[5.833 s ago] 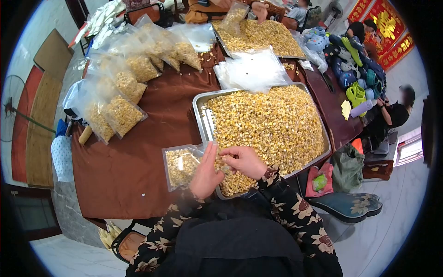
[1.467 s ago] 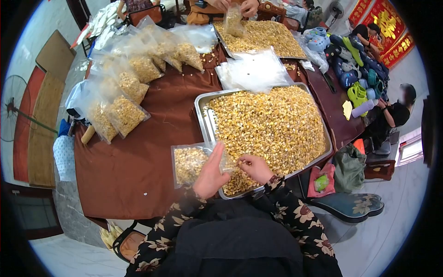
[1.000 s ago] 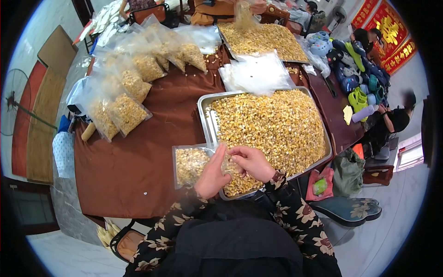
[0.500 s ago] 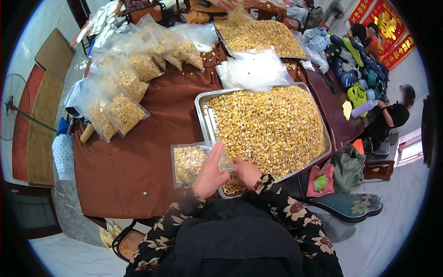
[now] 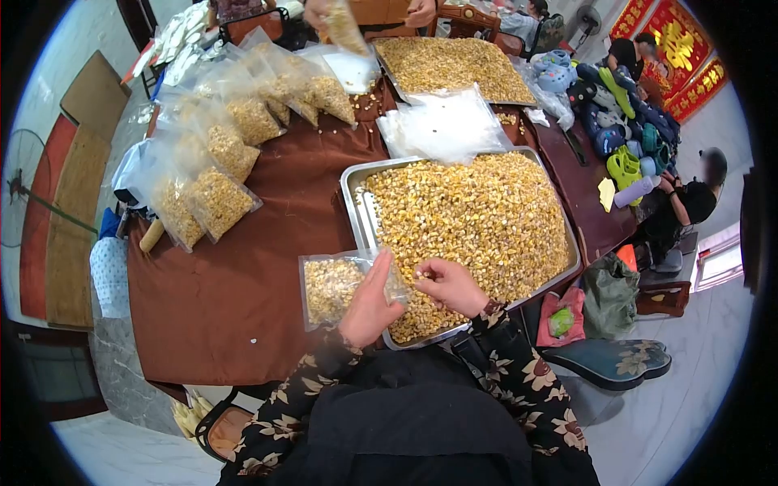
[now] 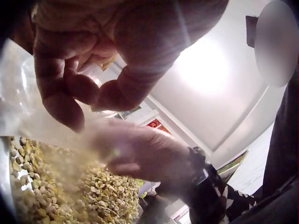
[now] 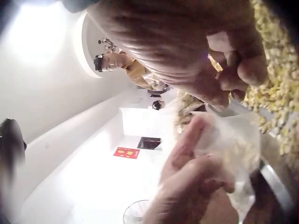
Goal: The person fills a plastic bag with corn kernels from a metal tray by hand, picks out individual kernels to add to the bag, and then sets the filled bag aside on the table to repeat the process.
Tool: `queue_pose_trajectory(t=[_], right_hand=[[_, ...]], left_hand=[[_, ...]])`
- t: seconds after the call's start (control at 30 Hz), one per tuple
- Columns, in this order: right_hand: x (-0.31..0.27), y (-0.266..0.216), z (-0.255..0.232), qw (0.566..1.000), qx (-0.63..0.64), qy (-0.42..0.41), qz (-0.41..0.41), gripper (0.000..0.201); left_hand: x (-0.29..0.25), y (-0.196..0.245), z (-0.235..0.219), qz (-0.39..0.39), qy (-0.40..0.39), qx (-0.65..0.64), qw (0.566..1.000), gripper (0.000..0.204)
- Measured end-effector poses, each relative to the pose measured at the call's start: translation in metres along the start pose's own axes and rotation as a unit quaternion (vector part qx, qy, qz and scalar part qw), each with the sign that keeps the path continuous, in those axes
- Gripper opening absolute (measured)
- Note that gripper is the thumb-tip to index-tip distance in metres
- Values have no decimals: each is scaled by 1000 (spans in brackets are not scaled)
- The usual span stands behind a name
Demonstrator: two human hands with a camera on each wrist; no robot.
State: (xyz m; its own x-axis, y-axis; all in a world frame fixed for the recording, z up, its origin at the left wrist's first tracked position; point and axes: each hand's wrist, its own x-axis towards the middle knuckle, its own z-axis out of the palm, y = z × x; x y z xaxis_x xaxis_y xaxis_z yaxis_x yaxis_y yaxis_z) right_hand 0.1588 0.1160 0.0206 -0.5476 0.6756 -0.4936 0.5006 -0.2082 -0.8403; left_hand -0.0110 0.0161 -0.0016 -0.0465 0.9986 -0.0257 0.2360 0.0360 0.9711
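A clear plastic bag (image 5: 327,283) part full of corn kernels lies at the near left side of a metal tray (image 5: 354,198). My left hand (image 5: 369,309) holds the bag near its mouth; in the left wrist view its fingers (image 6: 63,109) and thumb curl in at the plastic. Heaped corn kernels (image 5: 478,215) fill the tray. Just right of the bag mouth, low over the kernels, my right hand (image 5: 454,289) has its fingers drawn together on a few kernels at their tips. The right wrist view shows those bent fingers (image 7: 252,70) above the bag (image 7: 233,140).
Several filled bags (image 5: 219,202) stand along the left of the brown cloth (image 5: 211,324). Flat plastic bags (image 5: 444,130) lie behind the tray. A second corn tray (image 5: 462,69) is at the far side, near another person holding a bag (image 5: 344,28). Colourful shoes (image 5: 624,121) are piled at right.
My right hand has moved between tray and bag mouth, and now sits a little higher and further right than half a second ago. The left hand stays. The other person's bag has shifted left.
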Motion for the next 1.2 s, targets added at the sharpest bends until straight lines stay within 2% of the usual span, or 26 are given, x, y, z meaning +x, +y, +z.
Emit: queue_pose_trajectory(t=[0.03, 0.13, 0.17, 0.33, 0.4, 0.47, 0.5, 0.53, 0.6, 0.63, 0.67, 0.73, 0.77, 0.8, 0.87, 0.9, 0.93, 1.0, 1.03, 1.07, 1.13, 1.17, 1.2], right_hand=[[-1, -6, 3, 1000, -2, 0, -30, 22], [-9, -36, 15, 999, -20, -20, -45, 29], [-5, -30, 18, 997, -39, -25, -62, 32], [-1, -31, 20, 998, -17, 7, -60, 24], [3, -24, 14, 998, -8, 26, -52, 22], [9, -7, 6, 993, -62, 88, -56, 18], [16, 17, 1, 963, -186, 109, -160, 22], [20, 34, -1, 963, -186, 109, -159, 22], [19, 56, 1, 912, -352, 62, -204, 34], [14, 52, 6, 898, -398, 45, -180, 44], [9, 49, 8, 899, -397, 45, -180, 44], [-2, 41, 14, 888, -449, -3, -95, 49], [-5, 46, 18, 897, -434, -16, -81, 49], [-6, 49, 22, 898, -432, -15, -80, 49], [-9, 56, 27, 868, -481, -65, -100, 49], [-8, 66, 29, 887, -441, -59, -123, 42], [-3, 73, 28, 888, -440, -58, -123, 42], [7, 88, 24, 932, -335, -1, -138, 32], [11, 87, 21, 942, -292, 38, -160, 25], [13, 86, 18, 942, -292, 37, -161, 25], [15, 75, 11, 975, -197, 51, -91, 26], [9, 52, 5, 982, -174, 38, -64, 26], [5, 36, 2, 982, -174, 39, -64, 26]], left_hand=[[0, 0, 0, 1, 1, 2, 1000, 77], [0, -5, 0, 13, 3, 0, 1000, 77], [0, -7, -1, 13, 4, 0, 1000, 77], [0, -8, -1, 19, 3, -4, 1000, 77], [0, -5, -1, 14, 3, -8, 1000, 78], [0, -4, -1, 8, 0, -12, 1000, 78], [-1, -4, -1, 11, 0, -12, 1000, 78], [-1, -5, -2, 14, 1, -11, 1000, 78], [0, -12, 1, 22, 12, 20, 1000, 80], [0, -13, 2, 30, 22, 51, 998, 81], [0, -13, 2, 29, 22, 52, 998, 81], [0, -12, 2, 25, 20, 57, 998, 81], [0, -13, 2, 25, 17, 59, 998, 81], [0, -14, 3, 27, 19, 57, 998, 80], [0, -14, 3, 30, 19, 57, 998, 80], [0, -13, 4, 28, 20, 55, 998, 80], [0, -12, 4, 27, 21, 53, 998, 79], [0, -13, 4, 29, 22, 57, 998, 79], [1, -14, 4, 30, 25, 60, 997, 79], [1, -15, 4, 30, 25, 61, 997, 79], [1, -16, 4, 34, 26, 71, 997, 80], [0, -12, 4, 34, 26, 71, 997, 80], [0, -5, 3, 19, 15, 41, 999, 78]])
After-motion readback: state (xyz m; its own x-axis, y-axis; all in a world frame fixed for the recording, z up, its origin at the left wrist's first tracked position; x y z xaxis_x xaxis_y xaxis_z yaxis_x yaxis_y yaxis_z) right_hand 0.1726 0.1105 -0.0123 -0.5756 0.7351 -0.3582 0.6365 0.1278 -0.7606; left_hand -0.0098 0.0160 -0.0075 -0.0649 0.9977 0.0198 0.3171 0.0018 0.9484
